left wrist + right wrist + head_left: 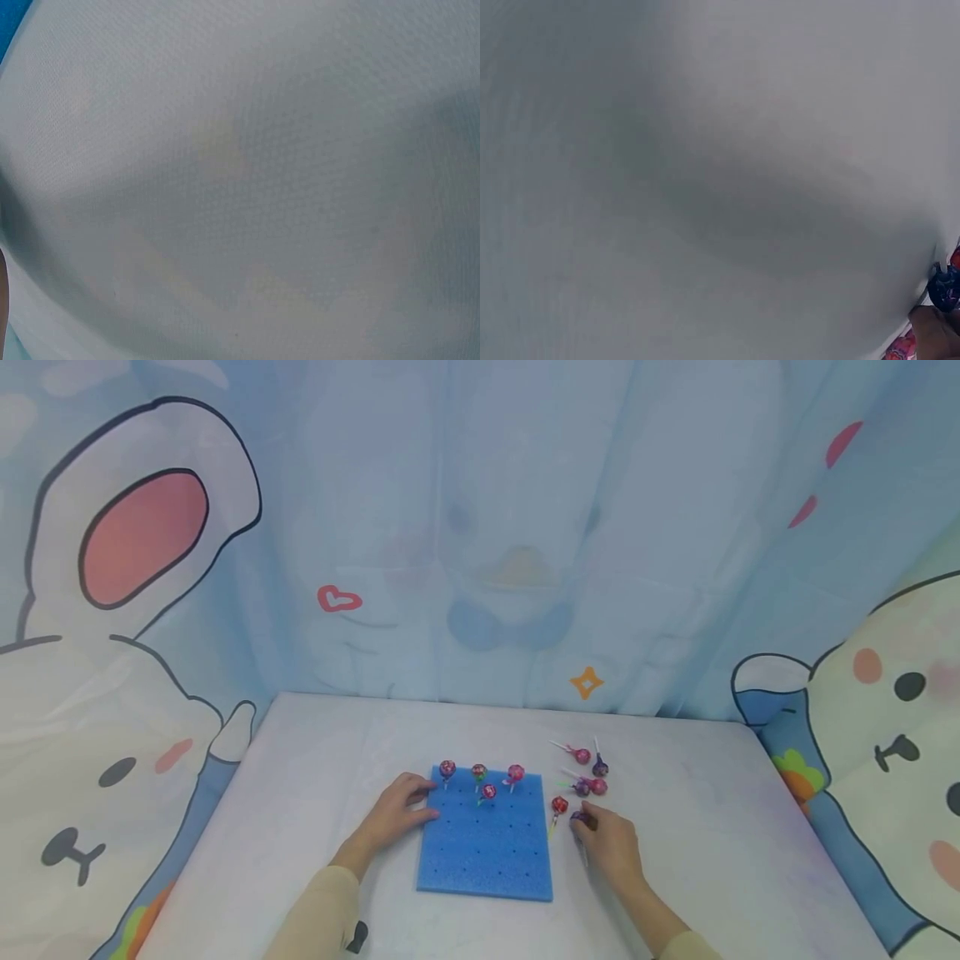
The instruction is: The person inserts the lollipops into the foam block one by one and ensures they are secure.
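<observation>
A blue foam board (483,852) dotted with holes lies on the white table. Several lollipops stand in its far rows, such as a pink one (514,773) and a red one (488,791). My left hand (397,810) rests on the board's left edge, fingers relaxed. At the board's right side, my right hand (606,843) pinches a purple lollipop (579,817) that lies on the table. In the right wrist view that lollipop (943,289) shows at the lower right, by a fingertip (936,331). The left wrist view shows only white cloth and a blue sliver.
Several loose lollipops lie right of the board, among them a red one (558,805) and a pink one (581,754). The white table (315,760) is backed by a blue cartoon curtain (525,527). Cartoon panels flank both sides.
</observation>
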`<state>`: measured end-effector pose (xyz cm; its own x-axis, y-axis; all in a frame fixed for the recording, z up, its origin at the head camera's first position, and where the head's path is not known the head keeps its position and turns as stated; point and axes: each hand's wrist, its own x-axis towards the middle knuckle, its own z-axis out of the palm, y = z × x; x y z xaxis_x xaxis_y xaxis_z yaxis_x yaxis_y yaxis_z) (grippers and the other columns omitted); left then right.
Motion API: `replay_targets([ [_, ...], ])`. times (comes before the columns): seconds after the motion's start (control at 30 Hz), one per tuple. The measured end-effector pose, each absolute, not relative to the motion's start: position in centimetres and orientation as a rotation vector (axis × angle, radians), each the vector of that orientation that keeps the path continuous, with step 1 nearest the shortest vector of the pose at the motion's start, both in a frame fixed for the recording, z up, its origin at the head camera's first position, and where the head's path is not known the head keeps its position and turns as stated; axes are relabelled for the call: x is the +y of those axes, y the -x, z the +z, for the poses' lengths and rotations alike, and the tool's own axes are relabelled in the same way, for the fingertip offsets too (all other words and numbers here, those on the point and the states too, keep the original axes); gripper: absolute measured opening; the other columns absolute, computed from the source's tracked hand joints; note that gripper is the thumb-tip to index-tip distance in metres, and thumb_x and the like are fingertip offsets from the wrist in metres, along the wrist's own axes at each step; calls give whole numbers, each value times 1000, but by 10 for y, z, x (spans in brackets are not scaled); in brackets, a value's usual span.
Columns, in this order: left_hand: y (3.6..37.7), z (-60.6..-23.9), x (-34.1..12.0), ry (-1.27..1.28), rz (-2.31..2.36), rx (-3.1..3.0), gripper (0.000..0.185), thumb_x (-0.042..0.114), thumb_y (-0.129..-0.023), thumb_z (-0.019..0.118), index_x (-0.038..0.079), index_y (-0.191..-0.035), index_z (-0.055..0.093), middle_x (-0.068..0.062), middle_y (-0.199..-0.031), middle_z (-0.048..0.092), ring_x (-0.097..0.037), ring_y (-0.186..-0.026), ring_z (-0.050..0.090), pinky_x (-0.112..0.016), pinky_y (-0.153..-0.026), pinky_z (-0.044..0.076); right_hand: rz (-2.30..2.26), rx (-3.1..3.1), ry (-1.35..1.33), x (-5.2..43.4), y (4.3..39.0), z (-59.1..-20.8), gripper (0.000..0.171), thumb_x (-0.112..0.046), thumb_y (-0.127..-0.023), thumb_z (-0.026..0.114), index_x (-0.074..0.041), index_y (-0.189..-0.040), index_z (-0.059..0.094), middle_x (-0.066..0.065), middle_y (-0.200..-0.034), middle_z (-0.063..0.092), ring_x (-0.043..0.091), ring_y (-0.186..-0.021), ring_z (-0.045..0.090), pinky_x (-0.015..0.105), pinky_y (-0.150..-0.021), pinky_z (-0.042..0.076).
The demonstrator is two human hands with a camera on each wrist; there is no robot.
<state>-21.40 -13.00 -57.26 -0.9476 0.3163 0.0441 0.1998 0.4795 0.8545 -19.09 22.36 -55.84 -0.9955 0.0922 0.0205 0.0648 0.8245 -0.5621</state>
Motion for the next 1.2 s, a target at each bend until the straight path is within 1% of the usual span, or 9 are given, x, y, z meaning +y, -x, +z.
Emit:
replay_targets([
  [0.2,214,-571,-129,-470,1469,2616,46,19,-88,74,3,-128,58,-10,-125,54,-26,-122,55,-30,-105,48,787,-2997,56,223,189,-553,38,-8,-89,71,8,-122,63,25,-116,65,42,-111,61,53,-94,53],
  [0.37,215,-571,-129,-483,1460,2631,46,19,-88,74,3,-128,58,-10,-125,54,-26,-122,55,-31,-105,48,804,-2983,32,225,189,-550,35,-8,-89,71,6,-120,65,23,-114,67,42,-109,62,54,-94,53],
  [0.47,215,-571,-129,-466,1455,2624,46,20,-88,74,4,-129,58,-9,-126,54,-25,-122,55,-30,-105,48,829,-2976,45,225,190,-548,34,-9,-90,70,6,-120,65,23,-113,68,41,-109,62,53,-94,53],
  [0.8,215,-573,-130,-442,1458,2617,46,21,-88,74,6,-129,58,-8,-126,54,-23,-122,55,-30,-105,48,1020,-2789,9,219,192,-538,30,-7,-89,70,5,-116,67,24,-111,68,38,-101,67,44,-84,59],
  [1.03,213,-571,-129,-450,1475,2604,46,18,-88,74,4,-129,58,-9,-125,54,-25,-122,55,-30,-105,48,1182,-2724,30,211,192,-527,30,-8,-90,69,3,-118,66,23,-116,66,36,-104,66,40,-86,57],
  [1.2,213,-569,-129,-449,1465,2609,46,19,-88,74,4,-129,58,-9,-126,54,-25,-123,55,-30,-105,47,1337,-2655,77,200,191,-521,28,-8,-91,68,-1,-118,64,21,-118,65,35,-108,65,38,-88,56],
])
